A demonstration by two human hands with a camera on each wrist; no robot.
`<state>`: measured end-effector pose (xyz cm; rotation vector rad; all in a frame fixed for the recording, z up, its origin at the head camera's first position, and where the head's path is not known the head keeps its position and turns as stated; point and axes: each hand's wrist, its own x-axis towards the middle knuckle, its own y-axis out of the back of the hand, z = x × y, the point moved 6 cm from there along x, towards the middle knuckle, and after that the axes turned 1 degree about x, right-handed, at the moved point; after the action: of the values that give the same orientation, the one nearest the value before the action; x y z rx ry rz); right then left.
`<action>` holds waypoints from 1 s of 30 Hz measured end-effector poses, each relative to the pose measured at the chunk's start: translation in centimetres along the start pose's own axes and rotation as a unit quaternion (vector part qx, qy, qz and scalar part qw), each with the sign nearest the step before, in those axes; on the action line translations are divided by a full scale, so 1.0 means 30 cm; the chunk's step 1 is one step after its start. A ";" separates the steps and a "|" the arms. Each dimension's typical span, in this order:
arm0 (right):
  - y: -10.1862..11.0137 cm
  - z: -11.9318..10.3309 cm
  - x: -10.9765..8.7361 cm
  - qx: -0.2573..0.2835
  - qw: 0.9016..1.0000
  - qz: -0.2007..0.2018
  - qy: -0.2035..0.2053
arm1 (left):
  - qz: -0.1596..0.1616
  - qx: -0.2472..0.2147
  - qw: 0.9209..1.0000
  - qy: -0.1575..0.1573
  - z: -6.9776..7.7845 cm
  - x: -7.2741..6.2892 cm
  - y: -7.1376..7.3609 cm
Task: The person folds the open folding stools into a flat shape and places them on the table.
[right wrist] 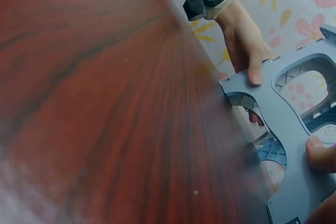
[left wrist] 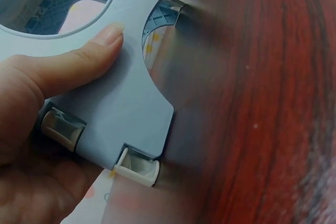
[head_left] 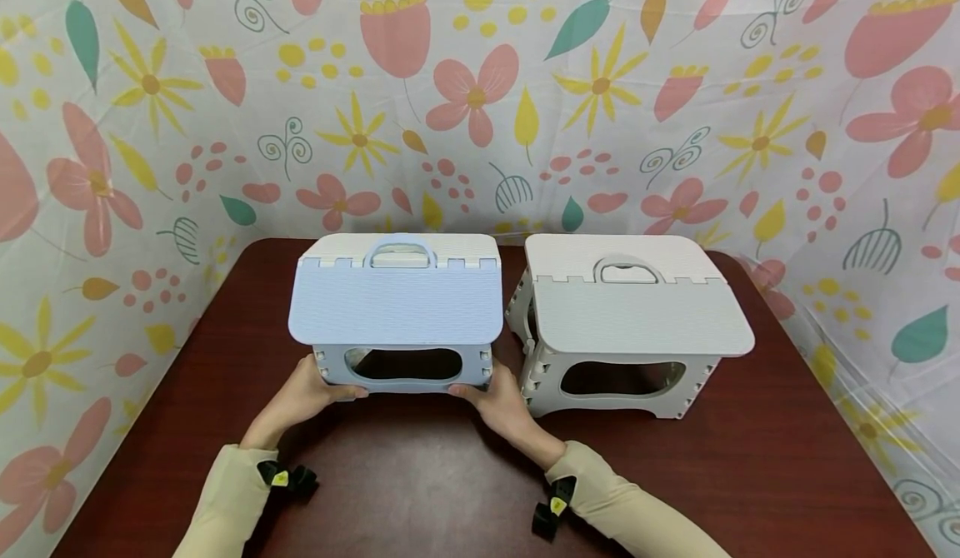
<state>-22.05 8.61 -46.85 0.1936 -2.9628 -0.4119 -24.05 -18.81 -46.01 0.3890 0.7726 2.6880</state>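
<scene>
A folding step stool [head_left: 397,304] with a light blue and white top stands unfolded at the left centre of the table. My left hand [head_left: 303,396] grips its lower left corner. The thumb [left wrist: 86,61] lies across the blue front panel [left wrist: 123,103], and the other fingers are round the side, partly hidden. At the lower right corner my right hand [head_left: 504,404] holds the same stool, its thumb [right wrist: 317,156] on the front panel. Whether the stool's feet touch the table cannot be told.
A second unfolded step stool [head_left: 645,316], pale grey and white, stands close on the right, just beyond my right hand. Both are on a dark red-brown wooden table [head_left: 420,491]. A flower-patterned curtain [head_left: 480,150] hangs behind and at both sides.
</scene>
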 end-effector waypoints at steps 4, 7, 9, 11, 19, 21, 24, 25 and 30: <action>0.000 -0.001 0.001 0.002 1.000 -0.001 0.001 | 0.004 0.003 1.000 -0.002 0.001 0.002 0.001; -0.001 -0.001 0.001 0.007 1.000 -0.001 0.001 | 0.006 0.004 1.000 -0.001 0.001 0.002 0.002; -0.001 -0.001 0.001 0.010 1.000 -0.001 0.003 | 0.005 0.003 1.000 0.000 0.002 0.001 0.002; 0.000 0.000 0.000 0.011 1.000 0.000 0.004 | 0.005 0.003 1.000 0.001 0.001 0.000 0.001; -0.004 0.009 0.001 0.012 1.000 0.001 0.001 | 0.001 -0.002 1.000 0.003 -0.001 -0.003 0.001; -0.005 0.000 0.000 0.013 1.000 0.001 -0.002 | 0.001 -0.001 1.000 0.003 0.000 -0.002 0.001; 0.001 -0.047 -0.012 0.015 1.000 -0.003 -0.003 | 0.001 0.003 1.000 0.004 0.002 -0.001 0.002; 0.003 -0.064 -0.016 0.015 1.000 -0.006 -0.005 | 0.002 0.004 1.000 0.004 0.002 -0.001 0.002; 0.010 -0.112 -0.031 0.018 1.000 -0.013 -0.002 | 0.003 0.003 1.000 0.005 -0.001 0.000 0.001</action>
<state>-20.65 8.16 -43.67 0.2348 -2.9767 -0.3626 -24.07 -18.84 -46.02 0.3798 0.7839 2.6954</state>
